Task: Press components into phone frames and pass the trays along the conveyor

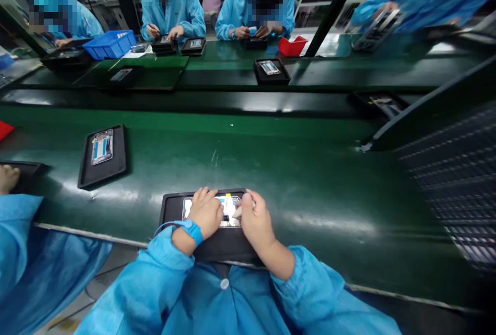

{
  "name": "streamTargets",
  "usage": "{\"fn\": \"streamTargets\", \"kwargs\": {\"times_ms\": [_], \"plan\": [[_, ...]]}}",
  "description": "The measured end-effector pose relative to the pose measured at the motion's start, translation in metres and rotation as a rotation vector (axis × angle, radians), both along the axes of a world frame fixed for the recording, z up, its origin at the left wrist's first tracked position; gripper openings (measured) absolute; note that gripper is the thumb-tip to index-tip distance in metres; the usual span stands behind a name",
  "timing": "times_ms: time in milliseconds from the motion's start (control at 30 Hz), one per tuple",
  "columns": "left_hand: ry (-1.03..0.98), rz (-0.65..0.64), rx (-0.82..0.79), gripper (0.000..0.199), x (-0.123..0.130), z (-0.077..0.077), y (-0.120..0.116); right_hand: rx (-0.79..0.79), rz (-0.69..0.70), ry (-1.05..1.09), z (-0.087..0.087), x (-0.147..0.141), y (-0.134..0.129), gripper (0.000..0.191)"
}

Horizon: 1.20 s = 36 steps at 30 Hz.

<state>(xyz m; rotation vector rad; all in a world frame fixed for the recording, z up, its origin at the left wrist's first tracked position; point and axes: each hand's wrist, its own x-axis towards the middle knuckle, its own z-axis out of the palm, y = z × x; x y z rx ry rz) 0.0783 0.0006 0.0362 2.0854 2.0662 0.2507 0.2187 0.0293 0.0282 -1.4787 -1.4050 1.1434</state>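
Observation:
In front of me a phone frame (231,205) with its inner parts showing lies in a black tray (228,247) at the bench's near edge. A yellow tab sticks out at its far side. My left hand (205,213), with a blue wrist strap, rests on the frame's left half, fingers stretched over it toward the tray's far edge. That hand hides part of the frame. In my right hand (256,219) is a short, pale, pointed stick (237,212), pinched between the fingers. Its tip is at the frame's right part; whether it touches cannot be made out.
Another black tray (103,170) with a phone frame stands at left on the green bench (310,180). A co-worker's hand (8,177) shows at the left edge. Across stand co-workers, trays, a blue bin (110,46) and a red bin (292,47). A dark mesh panel (449,170) rises at right.

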Motion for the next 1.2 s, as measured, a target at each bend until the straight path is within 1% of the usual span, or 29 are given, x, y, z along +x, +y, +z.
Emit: {"fn": "streamTargets", "kwargs": {"times_ms": [100,167,267,400,500,600,767,1033,1200], "plan": [[-0.030,0.025,0.046,0.015,-0.001,-0.002,-0.002,-0.094,0.005,0.067,0.005,-0.002,0.006,0.047],[-0.045,0.024,0.062,0.017,-0.001,-0.005,-0.005,-0.152,0.000,0.120,0.009,-0.004,0.011,0.049],[0.006,-0.032,0.106,0.021,-0.001,-0.009,-0.009,-0.148,-0.011,0.141,0.013,-0.008,0.017,0.050],[0.088,-0.072,0.174,0.024,0.001,-0.014,-0.013,-0.078,0.028,0.120,0.006,-0.013,0.019,0.048],[0.100,-0.075,0.194,0.024,0.002,-0.014,-0.013,0.045,0.039,0.050,-0.004,-0.013,0.017,0.042],[0.105,-0.084,0.205,0.025,0.003,-0.013,-0.013,0.148,0.043,-0.010,-0.009,-0.012,0.014,0.039],[0.106,-0.092,0.208,0.024,0.003,-0.011,-0.012,0.212,0.044,-0.010,-0.010,-0.012,0.013,0.035],[0.138,-0.087,0.239,0.022,0.007,-0.014,-0.012,0.261,0.051,-0.032,-0.011,-0.012,0.014,0.032],[0.149,-0.086,0.262,0.021,0.008,-0.015,-0.012,0.372,0.088,-0.084,-0.011,-0.012,0.012,0.029]]}}
